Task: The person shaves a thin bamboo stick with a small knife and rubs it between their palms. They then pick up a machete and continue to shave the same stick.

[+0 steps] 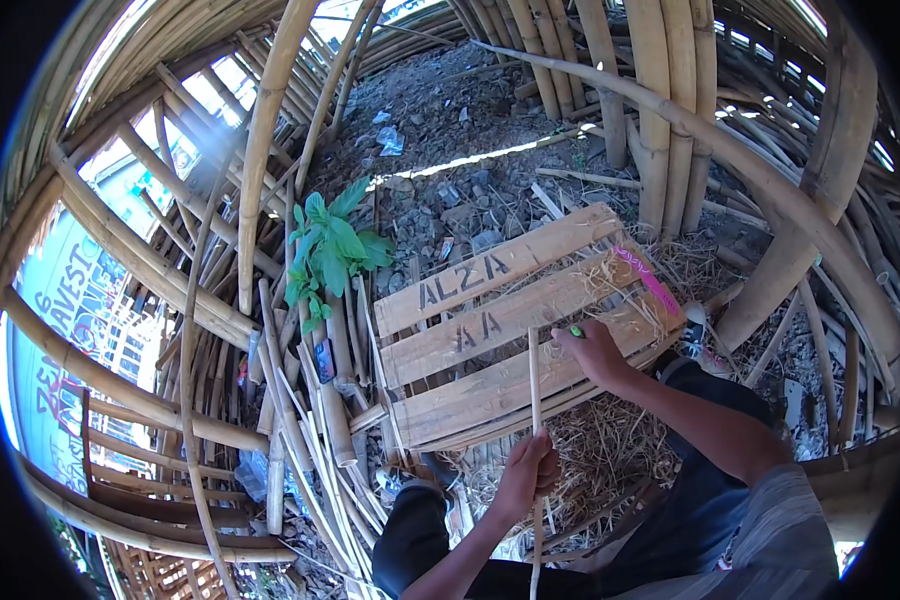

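My left hand (pixel 528 472) is closed around a thin bamboo strip (pixel 535 390), which stands almost upright in front of me with its lower end between my legs. Beside the strip's upper end, my right hand (pixel 594 357) is closed on a small tool with a bright green part (pixel 576 331); its blade or tip cannot be made out. Both hands are over a slatted wooden crate (pixel 470 393) marked with dark stencilled letters. Shavings lie on its slats, and a bright pink strip with writing (pixel 647 281) runs along its right end.
Dry shavings (pixel 600 460) cover the ground below the crate. Bamboo poles (pixel 667 120) rise at the right, and a curved pole (pixel 750 170) crosses there. A leafy green plant (pixel 332 248) grows at the left, near several cut bamboo strips (pixel 335 500). Rubble (pixel 450 110) lies beyond.
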A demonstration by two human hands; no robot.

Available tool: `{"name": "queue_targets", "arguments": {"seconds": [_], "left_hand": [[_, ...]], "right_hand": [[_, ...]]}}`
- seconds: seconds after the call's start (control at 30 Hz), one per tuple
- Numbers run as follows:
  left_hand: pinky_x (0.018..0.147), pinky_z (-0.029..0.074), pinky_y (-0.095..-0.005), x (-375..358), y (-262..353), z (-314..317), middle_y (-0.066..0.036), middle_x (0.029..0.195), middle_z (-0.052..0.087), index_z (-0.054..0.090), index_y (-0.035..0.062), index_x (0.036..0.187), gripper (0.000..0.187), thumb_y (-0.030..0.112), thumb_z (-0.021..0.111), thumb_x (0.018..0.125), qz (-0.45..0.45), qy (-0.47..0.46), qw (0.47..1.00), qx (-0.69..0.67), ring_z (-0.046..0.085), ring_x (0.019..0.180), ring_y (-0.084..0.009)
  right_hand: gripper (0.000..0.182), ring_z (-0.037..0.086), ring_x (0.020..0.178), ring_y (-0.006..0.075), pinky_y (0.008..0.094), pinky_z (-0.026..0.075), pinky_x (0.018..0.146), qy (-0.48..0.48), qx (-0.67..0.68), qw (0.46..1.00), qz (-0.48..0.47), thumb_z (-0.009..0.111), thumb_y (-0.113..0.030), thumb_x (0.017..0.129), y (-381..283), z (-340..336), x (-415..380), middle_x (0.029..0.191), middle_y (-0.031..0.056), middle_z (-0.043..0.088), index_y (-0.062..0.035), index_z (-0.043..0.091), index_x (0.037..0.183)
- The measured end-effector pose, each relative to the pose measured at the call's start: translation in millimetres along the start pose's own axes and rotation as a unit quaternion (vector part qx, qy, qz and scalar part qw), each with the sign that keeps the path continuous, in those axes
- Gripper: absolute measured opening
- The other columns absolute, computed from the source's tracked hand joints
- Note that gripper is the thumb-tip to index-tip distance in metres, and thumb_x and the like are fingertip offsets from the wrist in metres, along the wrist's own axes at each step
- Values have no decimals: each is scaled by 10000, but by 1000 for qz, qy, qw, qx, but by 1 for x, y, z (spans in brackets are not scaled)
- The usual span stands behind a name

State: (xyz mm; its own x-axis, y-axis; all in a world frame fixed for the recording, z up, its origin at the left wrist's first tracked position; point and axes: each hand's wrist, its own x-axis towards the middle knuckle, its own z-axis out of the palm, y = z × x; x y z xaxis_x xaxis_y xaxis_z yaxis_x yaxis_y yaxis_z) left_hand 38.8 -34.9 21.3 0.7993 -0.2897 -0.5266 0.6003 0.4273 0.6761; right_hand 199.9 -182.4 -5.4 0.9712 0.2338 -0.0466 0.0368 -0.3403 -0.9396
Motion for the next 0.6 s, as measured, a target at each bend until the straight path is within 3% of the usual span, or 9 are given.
{"name": "queue_targets", "arguments": {"seconds": [0.03,0.1,0.13,0.2,0.27,0.33,0.4,0.5,0.6], "left_hand": [[364,130,-219,1,0,-3,61,534,223,322,160,698,338,365,330,966,7,-2,1000,-3,185,408,-41],[360,134,-218,1,2,-3,61,533,230,324,159,702,329,353,332,967,15,-5,1000,-4,188,404,-41],[357,137,-219,-1,2,-2,61,530,236,326,158,706,320,341,338,968,25,11,999,19,195,400,-41],[354,141,-219,-3,1,0,61,527,242,328,157,709,310,329,343,968,33,28,998,43,201,396,-40],[349,145,-224,-5,0,0,58,516,246,327,154,714,296,304,353,968,37,59,995,66,212,391,-39],[349,145,-226,-7,-2,-1,58,513,244,323,153,713,298,303,358,968,42,54,995,71,212,390,-40],[349,146,-227,-8,-4,0,58,510,242,319,151,711,301,303,362,967,48,46,995,79,212,390,-41],[359,143,-229,-10,-5,4,54,518,229,307,140,710,311,303,372,966,25,23,996,77,199,400,-43],[364,145,-227,-8,-4,9,50,529,234,309,138,717,306,305,376,965,6,27,997,69,206,408,-42]], "right_hand": [[221,609,561,312,408,461,535,-1,0,1000,-1,590,-249,770,-5,0,-3,530,166,554,-42,655,732],[158,590,529,315,400,464,528,-56,-207,952,-218,582,-190,752,-17,0,-15,537,156,558,-51,656,737],[158,590,529,315,400,464,528,-56,-207,952,-219,582,-190,752,-17,3,-19,537,156,558,-51,656,737],[137,582,513,306,400,473,532,-110,-297,876,-365,579,-168,735,-14,9,-27,550,146,568,-54,655,744],[140,593,532,299,408,485,548,-92,-305,890,-326,600,-184,722,-2,10,-20,574,141,583,-57,653,745],[134,613,573,298,414,490,564,-8,-305,938,-162,617,-193,699,2,2,-3,594,143,596,-65,649,717],[137,619,587,298,411,493,568,29,-311,937,-156,615,-195,693,0,-6,0,604,144,604,-60,639,683],[190,630,607,297,406,507,601,-119,-428,870,-214,597,-231,682,-5,-1,-11,615,144,612,-46,641,683],[199,639,647,303,410,512,631,-195,-455,850,-178,588,-233,672,-15,23,-34,651,151,625,-51,652,716]]}}
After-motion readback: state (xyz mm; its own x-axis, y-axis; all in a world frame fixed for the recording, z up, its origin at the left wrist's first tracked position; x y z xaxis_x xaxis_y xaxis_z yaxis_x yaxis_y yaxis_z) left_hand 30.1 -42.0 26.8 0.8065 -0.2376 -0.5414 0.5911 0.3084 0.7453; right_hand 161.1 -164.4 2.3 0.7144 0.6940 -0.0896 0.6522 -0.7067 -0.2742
